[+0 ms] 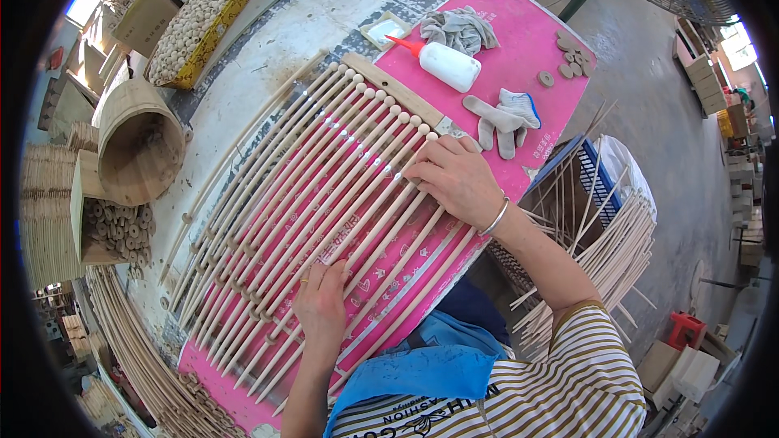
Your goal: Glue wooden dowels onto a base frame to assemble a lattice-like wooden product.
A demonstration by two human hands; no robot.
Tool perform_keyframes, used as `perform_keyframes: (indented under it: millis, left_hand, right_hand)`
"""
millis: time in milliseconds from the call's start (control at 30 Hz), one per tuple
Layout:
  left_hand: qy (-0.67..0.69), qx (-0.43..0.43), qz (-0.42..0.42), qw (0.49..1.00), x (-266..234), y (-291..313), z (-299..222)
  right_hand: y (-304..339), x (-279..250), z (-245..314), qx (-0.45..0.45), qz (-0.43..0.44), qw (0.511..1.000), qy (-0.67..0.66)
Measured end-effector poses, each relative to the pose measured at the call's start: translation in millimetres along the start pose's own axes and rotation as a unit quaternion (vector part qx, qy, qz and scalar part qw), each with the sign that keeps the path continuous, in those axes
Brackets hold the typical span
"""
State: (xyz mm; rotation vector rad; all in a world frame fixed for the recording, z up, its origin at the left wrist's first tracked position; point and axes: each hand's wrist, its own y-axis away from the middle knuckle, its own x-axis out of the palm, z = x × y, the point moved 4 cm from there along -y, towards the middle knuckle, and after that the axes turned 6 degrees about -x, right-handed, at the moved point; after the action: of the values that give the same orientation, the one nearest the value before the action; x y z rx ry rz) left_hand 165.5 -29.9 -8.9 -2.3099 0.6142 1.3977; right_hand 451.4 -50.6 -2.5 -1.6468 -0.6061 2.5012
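Observation:
Slender wooden rods [312, 186] lie side by side across a pink printed sheet on the table. Many carry a round wooden ball [390, 100] at the far end and a small wooden ring near the lower tip. My right hand [461, 180] has its fingers curled round a rod's far end, close to the last ball in the row. Lower down, my left hand [321, 298] is closed on a rod; its fingers hide part of the grip. A flat wooden bar [393, 91] runs beside the balls.
Beyond the bar are a white glue bottle [449, 66] with a red nozzle, a grey cloth [460, 30], gloves [503, 120] and wooden discs [575, 55]. Left stand a yellow box of balls [203, 28] and a wooden tub [139, 142]. Loose rods [596, 276] stick out at right.

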Motion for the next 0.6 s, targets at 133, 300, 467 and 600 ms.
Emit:
perform_keyframes:
  millis: [133,300,467,600]
  left_hand:
    - [-0.03,0.013,-0.007,0.999,3,1,0]
    - [-0.083,0.042,-0.025,0.995,5,4,-8]
    - [-0.072,0.053,-0.032,0.995,5,4,-9]
    - [-0.067,0.06,-0.026,0.996,5,3,-8]
  right_hand:
    - [-1,1,2,0.008,0.01,1.0,0.005]
    - [-3,1,1,0.029,0.026,0.999,-0.009]
    - [12,-13,-18,0.064,-0.037,0.997,-0.03]
    - [19,-17,-33,0.053,-0.023,0.998,0.027]
